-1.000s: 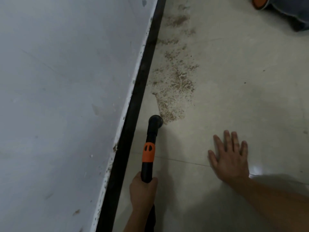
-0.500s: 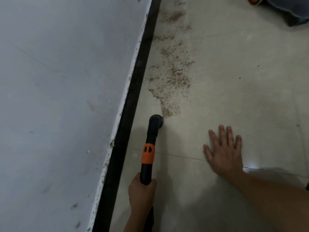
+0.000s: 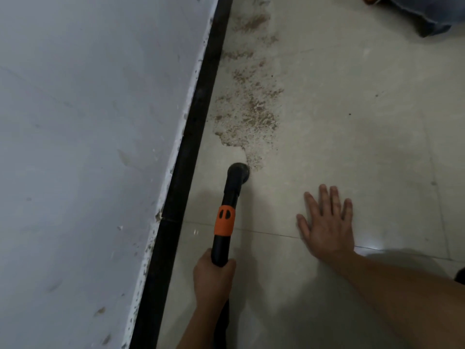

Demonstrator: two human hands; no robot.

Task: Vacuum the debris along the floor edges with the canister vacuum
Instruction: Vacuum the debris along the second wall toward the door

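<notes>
Vacuum wand [image 3: 224, 222] at the floor edge

Left hand [image 3: 214, 278] grips the wand's near end; its long axis runs beside the black baseboard [image 3: 191, 137], round nozzle [image 3: 238, 172] touching the brown debris [image 3: 249, 117]; right hand [image 3: 327, 222] lies flat, fingers spread, on the tile floor [image 3: 364, 122].

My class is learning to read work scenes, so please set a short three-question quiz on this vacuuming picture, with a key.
1. True or false: the right hand lies flat on the floor.
2. Which hand grips the vacuum tube? A left, B right, C both.
3. Fill in: the nozzle sits at the near end of the ___ beside the black skirting.
Key: 1 true. 2 A, the left hand. 3 debris.
</notes>
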